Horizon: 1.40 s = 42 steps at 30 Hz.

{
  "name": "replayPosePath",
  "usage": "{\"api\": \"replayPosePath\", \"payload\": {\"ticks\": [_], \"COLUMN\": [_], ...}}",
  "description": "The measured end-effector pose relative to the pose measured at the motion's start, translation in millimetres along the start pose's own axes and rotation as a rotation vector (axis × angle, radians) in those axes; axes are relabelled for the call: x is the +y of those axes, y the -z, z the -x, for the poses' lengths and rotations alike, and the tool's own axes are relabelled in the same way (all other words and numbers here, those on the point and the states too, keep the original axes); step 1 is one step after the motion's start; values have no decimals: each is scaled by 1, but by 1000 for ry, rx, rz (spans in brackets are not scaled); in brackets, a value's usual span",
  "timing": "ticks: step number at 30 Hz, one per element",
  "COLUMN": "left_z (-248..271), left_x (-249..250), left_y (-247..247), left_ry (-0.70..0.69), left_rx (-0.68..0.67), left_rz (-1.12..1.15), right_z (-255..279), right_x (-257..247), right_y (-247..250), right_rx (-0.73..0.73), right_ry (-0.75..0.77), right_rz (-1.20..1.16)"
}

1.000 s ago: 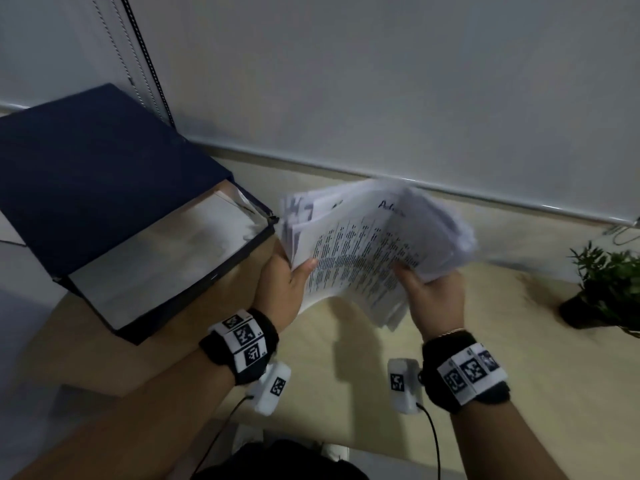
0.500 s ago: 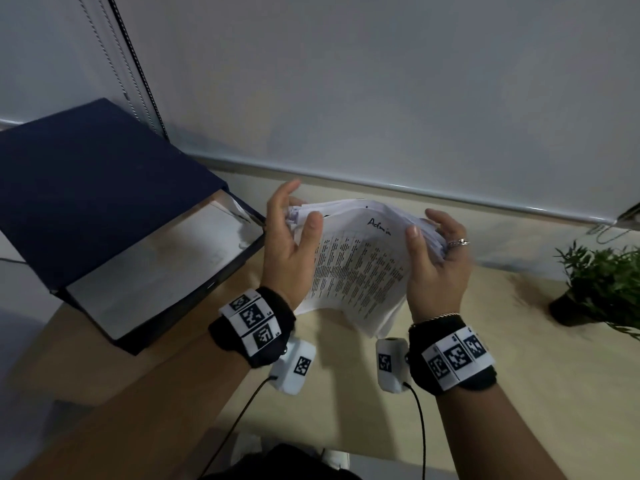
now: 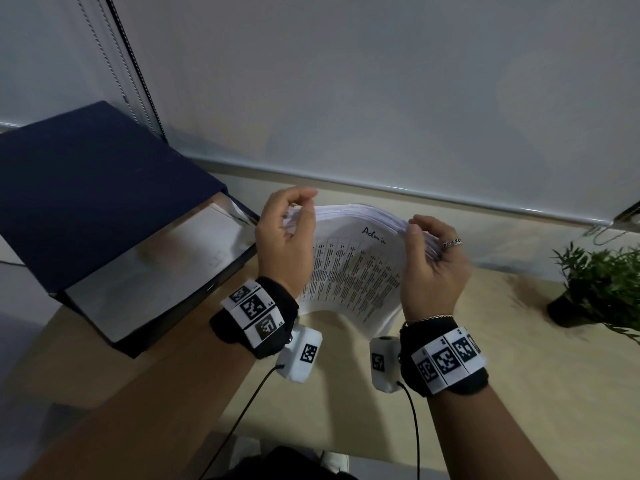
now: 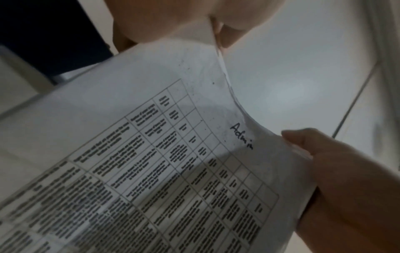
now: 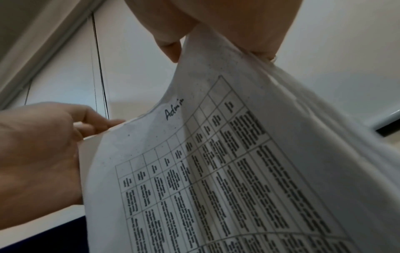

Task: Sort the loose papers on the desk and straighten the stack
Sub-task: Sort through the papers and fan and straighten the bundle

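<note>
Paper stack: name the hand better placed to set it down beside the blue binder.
Left, probably. The left hand grips the paper stack on the side toward the blue binder; the right hand grips the far side.

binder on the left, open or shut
Open: the binder's dark cover is lifted, baring a white page below it.

table: light wood-toned top, running back to a pale wall; its near edge shows at the bottom of the head view.
binder: dark blue, lying open on the table's left part, its left end reaching past the table edge; a pale sheet shows inside its lower half.
potted plant: small, green, in a dark pot, standing at the table's right side, well apart from the binder.
</note>
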State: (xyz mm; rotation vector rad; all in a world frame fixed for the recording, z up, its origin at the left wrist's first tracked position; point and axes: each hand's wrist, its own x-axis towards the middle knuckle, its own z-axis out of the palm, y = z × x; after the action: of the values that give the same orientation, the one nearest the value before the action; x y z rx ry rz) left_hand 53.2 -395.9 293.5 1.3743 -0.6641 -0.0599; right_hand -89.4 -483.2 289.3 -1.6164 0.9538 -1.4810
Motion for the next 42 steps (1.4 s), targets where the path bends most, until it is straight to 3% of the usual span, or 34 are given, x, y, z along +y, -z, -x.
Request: {"api": "replayPosePath", "payload": {"ticks": [2, 8, 12, 14, 19, 23, 28, 31, 36, 39, 42], "left_z": [-1, -6, -10, -11, -13, -13, -14, -12, -12, 5, 16], "left_x": [-2, -6, -9, -10, -7, -13, -14, -7, -7, -25, -30], "left_y": [0, 2, 4, 3, 10, 16, 19, 21, 37, 44, 41], "left_ry": [-54, -27, 72, 113, 130, 87, 147, 210, 128, 222, 273], "left_rx": [-29, -102, -93, -140, -259, -394, -253, -268, -337, -381, -337], "left_rz": [-55, -84, -33, -9, -1, -118, -78, 28, 80, -4, -16], "right_z": [-1, 1, -4, -4, -8, -7, -10, -14, -15, -5, 0], "right_x": [1, -1, 1, 0, 3, 2, 16, 18, 18, 28, 30], "right_y": [-1, -4, -3, -4, -5, -3, 14, 17, 31, 32, 27], "right_rx": [43, 57, 117, 73, 146, 61, -191, -168, -261, -352, -346], "right_ry": [-43, -66, -117, -75, -127, -50, -152, -198, -156, -257, -291], "right_rz": [-10, -41, -85, -29, -87, 3, -21, -111, -187, -116, -133]}}
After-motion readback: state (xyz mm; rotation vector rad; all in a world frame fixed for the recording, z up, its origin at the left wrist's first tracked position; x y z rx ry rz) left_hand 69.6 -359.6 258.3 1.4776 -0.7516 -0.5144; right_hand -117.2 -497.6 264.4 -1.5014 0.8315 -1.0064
